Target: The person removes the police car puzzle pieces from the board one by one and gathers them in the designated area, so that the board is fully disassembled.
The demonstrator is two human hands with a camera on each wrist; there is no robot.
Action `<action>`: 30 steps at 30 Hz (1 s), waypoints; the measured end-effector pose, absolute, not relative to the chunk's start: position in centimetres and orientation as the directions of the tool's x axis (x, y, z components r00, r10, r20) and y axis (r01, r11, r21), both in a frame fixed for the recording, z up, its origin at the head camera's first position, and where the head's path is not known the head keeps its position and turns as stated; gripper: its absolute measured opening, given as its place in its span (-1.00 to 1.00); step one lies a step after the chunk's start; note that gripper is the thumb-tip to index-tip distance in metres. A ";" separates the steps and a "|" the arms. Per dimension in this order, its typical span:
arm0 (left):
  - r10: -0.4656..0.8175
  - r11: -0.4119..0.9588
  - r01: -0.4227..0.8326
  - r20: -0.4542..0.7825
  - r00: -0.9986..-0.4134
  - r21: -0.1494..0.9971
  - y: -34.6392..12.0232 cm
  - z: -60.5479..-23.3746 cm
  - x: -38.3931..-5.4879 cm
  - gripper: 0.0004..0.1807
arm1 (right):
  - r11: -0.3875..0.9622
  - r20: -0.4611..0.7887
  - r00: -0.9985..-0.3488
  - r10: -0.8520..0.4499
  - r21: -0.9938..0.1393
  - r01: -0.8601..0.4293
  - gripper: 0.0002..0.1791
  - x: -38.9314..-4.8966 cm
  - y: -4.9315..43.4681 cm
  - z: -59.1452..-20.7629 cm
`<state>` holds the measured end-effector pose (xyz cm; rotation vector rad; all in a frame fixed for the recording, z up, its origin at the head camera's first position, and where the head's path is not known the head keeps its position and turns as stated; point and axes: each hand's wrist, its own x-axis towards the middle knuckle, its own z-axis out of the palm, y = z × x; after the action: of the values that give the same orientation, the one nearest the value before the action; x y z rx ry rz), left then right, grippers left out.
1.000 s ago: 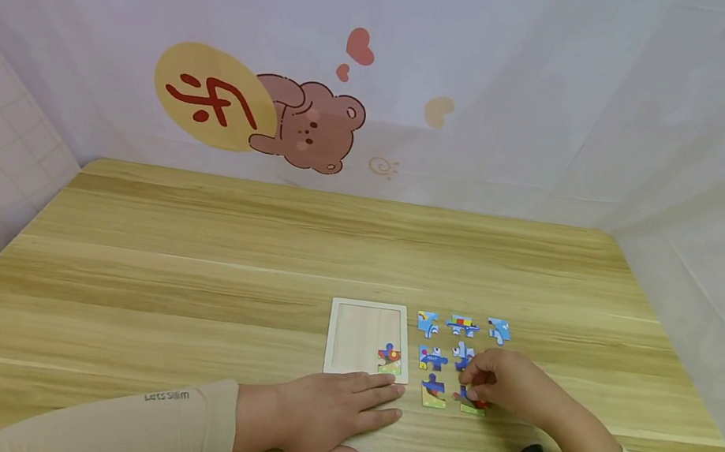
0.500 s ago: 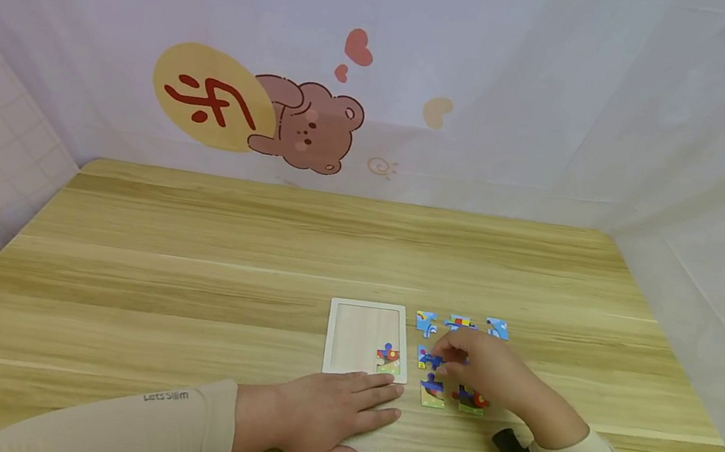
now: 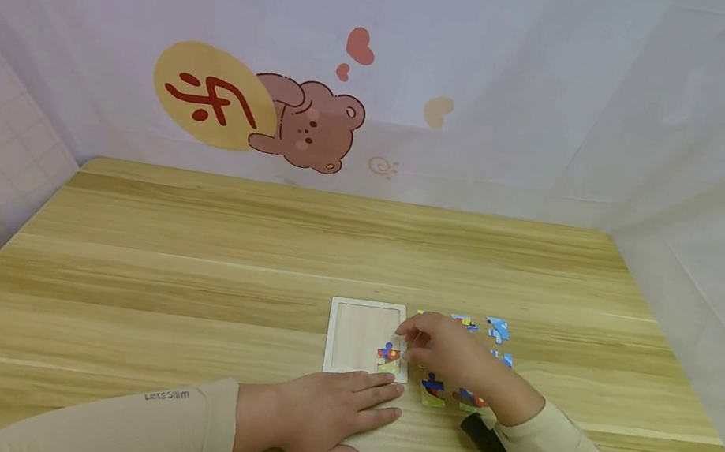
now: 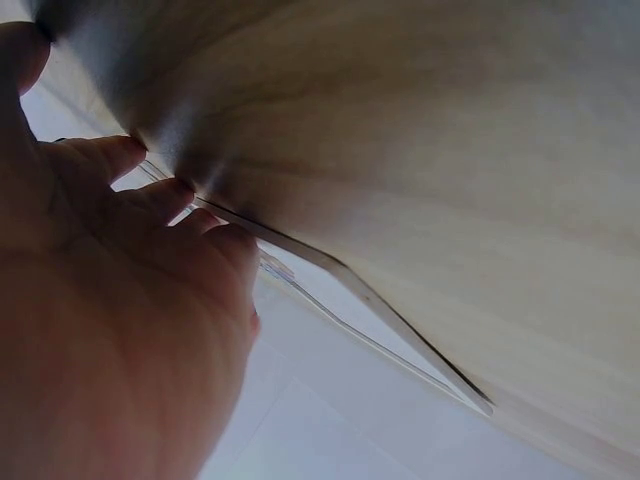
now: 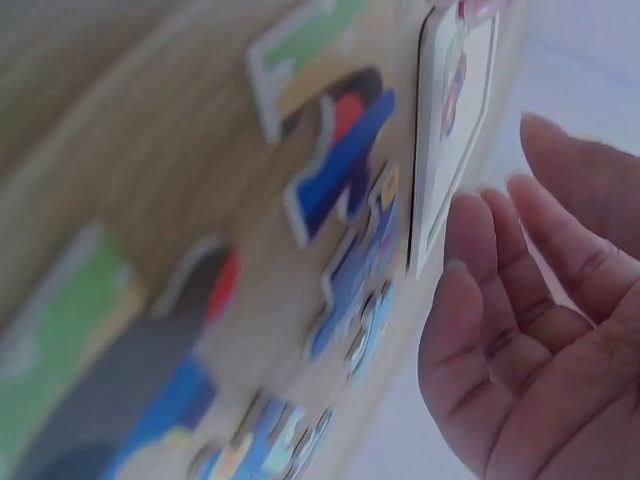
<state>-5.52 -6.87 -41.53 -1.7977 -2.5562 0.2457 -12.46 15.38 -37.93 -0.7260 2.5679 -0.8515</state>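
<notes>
The left hand lies flat on the table, fingers straight, fingertips at the near edge of the wooden puzzle frame. One jigsaw piece, blue, red and green, sits inside the frame at its lower right. Over the frame's right edge hovers the right hand, its fingers loosely bent. In the right wrist view nothing shows between the thumb and fingers of that hand. Loose pieces lie beneath and around it, such as a green-and-blue piece; the hand hides some of them in the head view.
To the frame's right, loose pieces include a light blue one at the back and a blue-and-green one nearer the front. A black wrist device hangs under the right sleeve. A printed cloth hangs behind the table.
The right hand has moved left, from over the loose pieces to the frame's right edge. The left hand and the piece in the frame have stayed put.
</notes>
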 end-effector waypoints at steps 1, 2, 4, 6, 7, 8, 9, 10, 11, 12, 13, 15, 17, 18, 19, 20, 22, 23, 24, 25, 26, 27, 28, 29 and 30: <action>0.935 0.330 0.935 -0.087 -0.343 -0.131 -6.9 -41.5 -5.5 -0.31 | 0.693 -0.156 -0.813 -0.561 -0.626 -0.358 -0.77 -12.5 15.2 -38.0; 0.935 0.330 0.935 -0.089 -0.343 -0.131 -6.9 -41.5 -5.5 -0.31 | 0.694 -0.158 -0.813 -0.561 -0.625 -0.357 -0.77 -12.5 14.9 -38.0; 0.935 0.330 0.935 -0.093 -0.343 -0.128 -6.9 -41.5 -5.5 -0.31 | 0.703 -0.169 -0.817 -0.552 -0.622 -0.346 -0.78 -12.6 14.6 -38.0; 0.935 0.331 0.935 -0.093 -0.343 -0.125 -6.9 -41.5 -5.5 -0.31 | 0.714 -0.179 -0.821 -0.543 -0.613 -0.339 -0.79 -12.6 14.2 -38.1; 0.935 0.330 0.936 -0.093 -0.342 -0.123 -6.9 -41.5 -5.5 -0.31 | 0.717 -0.178 -0.820 -0.545 -0.606 -0.345 -0.80 -12.7 14.1 -38.1; 0.935 0.330 0.936 -0.093 -0.342 -0.122 -6.9 -41.5 -5.5 -0.31 | 0.724 -0.182 -0.822 -0.540 -0.599 -0.342 -0.81 -12.7 14.0 -38.1; 0.935 0.330 0.936 -0.092 -0.341 -0.122 -6.9 -41.5 -5.6 -0.31 | 0.729 -0.188 -0.823 -0.536 -0.594 -0.339 -0.81 -12.8 13.9 -38.2; 0.936 0.329 0.936 -0.090 -0.341 -0.122 -6.9 -41.5 -5.6 -0.31 | 0.733 -0.192 -0.825 -0.532 -0.592 -0.335 -0.82 -12.8 13.7 -38.3; 0.936 0.329 0.936 -0.087 -0.340 -0.124 -6.9 -41.5 -5.6 -0.31 | 0.736 -0.195 -0.825 -0.531 -0.588 -0.335 -0.82 -12.9 13.6 -38.4; 0.937 0.328 0.936 -0.084 -0.339 -0.127 -6.9 -41.5 -5.6 -0.31 | 0.738 -0.199 -0.824 -0.530 -0.588 -0.332 -0.83 -12.9 13.6 -38.4; 0.938 0.327 0.936 -0.080 -0.338 -0.131 -6.9 -41.5 -5.6 -0.31 | 0.741 -0.206 -0.825 -0.527 -0.587 -0.327 -0.84 -12.9 13.5 -38.5; 0.939 0.325 0.936 -0.074 -0.337 -0.137 -6.9 -41.6 -5.6 -0.31 | 0.747 -0.219 -0.828 -0.517 -0.589 -0.310 -0.86 -12.9 13.3 -38.6; 0.939 0.325 0.935 -0.067 -0.337 -0.141 -6.9 -41.6 -5.5 -0.31 | 0.751 -0.223 -0.830 -0.512 -0.586 -0.306 -0.87 -12.9 13.2 -38.7; 0.940 0.325 0.935 -0.066 -0.336 -0.143 -6.9 -41.6 -5.5 -0.31 | 0.755 -0.226 -0.832 -0.507 -0.581 -0.303 -0.88 -12.9 13.1 -38.8; 0.940 0.325 0.935 -0.064 -0.336 -0.143 -6.9 -41.6 -5.5 -0.31 | 0.761 -0.228 -0.835 -0.502 -0.575 -0.300 -0.90 -12.9 13.0 -38.8; 0.940 0.324 0.935 -0.064 -0.336 -0.144 -6.9 -41.6 -5.5 -0.31 | 0.767 -0.230 -0.837 -0.496 -0.569 -0.298 -0.91 -12.9 12.9 -38.8; 0.940 0.324 0.935 -0.062 -0.336 -0.144 -6.8 -41.6 -5.5 -0.31 | 0.778 -0.235 -0.841 -0.488 -0.553 -0.297 -0.92 -12.8 12.7 -38.8; 0.940 0.324 0.935 -0.063 -0.336 -0.144 -6.8 -41.6 -5.5 -0.31 | 0.783 -0.238 -0.843 -0.483 -0.548 -0.293 -0.93 -12.8 12.7 -38.8; 0.940 0.324 0.935 -0.063 -0.336 -0.144 -6.8 -41.6 -5.5 -0.31 | 0.788 -0.241 -0.844 -0.478 -0.543 -0.291 -0.93 -12.8 12.6 -38.8; 0.940 0.325 0.935 -0.063 -0.336 -0.145 -6.8 -41.6 -5.5 -0.31 | 0.790 -0.244 -0.845 -0.476 -0.541 -0.288 -0.92 -12.8 12.5 -38.8; 0.940 0.325 0.935 -0.063 -0.336 -0.145 -6.8 -41.6 -5.5 -0.31 | 0.791 -0.245 -0.846 -0.474 -0.539 -0.288 -0.92 -12.7 12.5 -38.8; 0.939 0.326 0.934 -0.062 -0.337 -0.145 -6.8 -41.6 -5.5 -0.31 | 0.790 -0.243 -0.845 -0.477 -0.540 -0.291 -0.91 -12.7 12.5 -38.7; 0.939 0.326 0.934 -0.062 -0.337 -0.146 -6.8 -41.5 -5.5 -0.31 | 0.787 -0.241 -0.843 -0.481 -0.542 -0.294 -0.90 -12.7 12.5 -38.7; 0.939 0.326 0.934 -0.061 -0.338 -0.147 -6.8 -41.5 -5.5 -0.31 | 0.785 -0.241 -0.843 -0.481 -0.546 -0.292 -0.89 -12.6 12.5 -38.7; 0.939 0.326 0.934 -0.061 -0.338 -0.149 -6.8 -41.5 -5.5 -0.31 | 0.782 -0.239 -0.841 -0.486 -0.549 -0.296 -0.88 -12.6 12.6 -38.7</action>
<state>-5.48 -6.83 -41.53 -1.7862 -2.5281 0.2438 -12.60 12.59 -38.65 -0.5946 2.6045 -0.7148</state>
